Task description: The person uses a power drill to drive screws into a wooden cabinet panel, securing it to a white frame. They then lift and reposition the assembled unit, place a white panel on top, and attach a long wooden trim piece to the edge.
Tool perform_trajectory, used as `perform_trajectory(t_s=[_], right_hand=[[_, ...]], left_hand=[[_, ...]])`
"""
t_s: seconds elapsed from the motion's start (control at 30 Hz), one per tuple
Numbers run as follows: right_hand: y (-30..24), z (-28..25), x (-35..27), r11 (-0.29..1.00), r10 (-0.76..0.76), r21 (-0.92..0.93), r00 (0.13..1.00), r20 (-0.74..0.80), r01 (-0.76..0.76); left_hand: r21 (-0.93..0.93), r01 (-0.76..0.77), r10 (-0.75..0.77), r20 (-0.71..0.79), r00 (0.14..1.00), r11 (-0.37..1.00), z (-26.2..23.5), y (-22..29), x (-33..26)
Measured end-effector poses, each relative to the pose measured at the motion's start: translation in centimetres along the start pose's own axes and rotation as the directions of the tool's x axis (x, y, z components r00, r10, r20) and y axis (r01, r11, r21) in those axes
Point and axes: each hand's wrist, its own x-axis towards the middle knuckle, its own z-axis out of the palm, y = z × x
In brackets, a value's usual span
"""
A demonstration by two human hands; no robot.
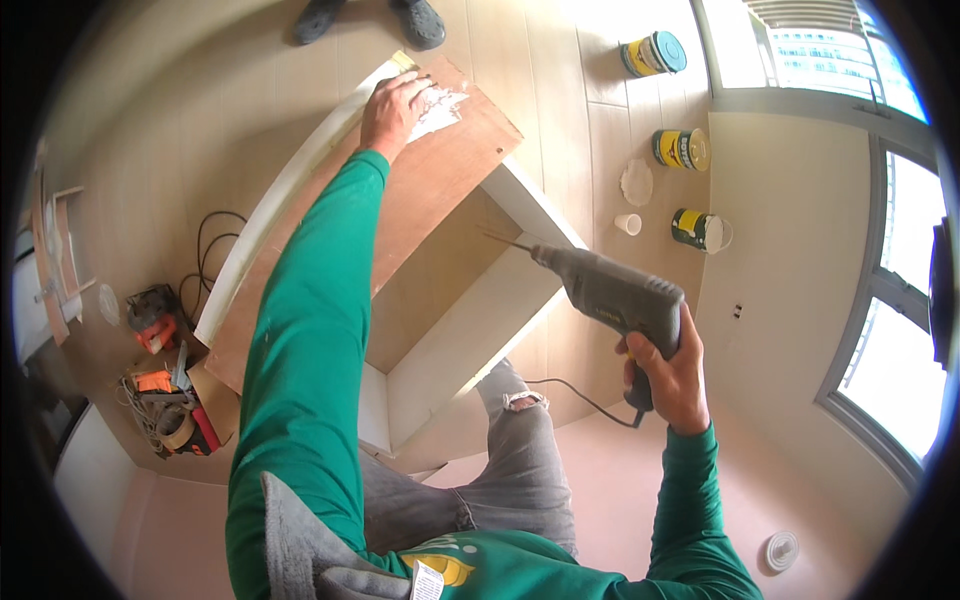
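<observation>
My right hand grips a dark grey corded power drill, its long thin bit pointing left over the hollow of a wooden box frame. That frame has a reddish-brown plywood panel and white side boards. Near the panel's far end, my left hand lies with fingers outstretched beside a torn white patch. A white strip runs along the panel's left edge, under that hand. The bit's tip is apart from the panel; whatever is under my left palm is hidden.
Several paint buckets line the window wall, with a white cup nearby. At left are a red-and-black power tool, a tool box and a black cable. Another person's dark shoes appear at the top.
</observation>
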Motion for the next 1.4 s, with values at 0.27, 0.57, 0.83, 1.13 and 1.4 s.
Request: perform_trajectory(t_s=[0.27,0.57,0.83,1.13,1.4], right_hand=[[6.5,-5.9,-4.6,0.990,0.113,0.098,0.980,-0.163,-0.098],[7.2,-5.5,-5.5,0.994,0.096,0.070,0.988,-0.121,-0.088],[5.6,4.0,-9.4,0.977,0.169,-0.148,0.981,0.099,-0.153],[4.9,17.4,-16.1,0.892,0.310,-0.410,0.918,0.247,-0.191],[4.8,25.0,-22.1,0.811,0.372,-0.551,0.900,0.227,-0.196]], left_hand=[[0.130,-0.026,-0.010,0.263,0.965,0.991,3.5,0.9,4.2],[-0.333,0.266,-0.272,0.029,0.962,0.905,-0.3,4.1,-2.4],[-0.638,0.712,-0.901,0.065,0.429,0.292,-24.9,4.1,-39.0],[-0.717,0.692,-0.969,-0.222,-0.111,0.085,-53.3,-14.7,-65.2],[0.190,0.981,-0.832,-0.536,0.145,0.049,-61.9,-29.3,-73.8]])
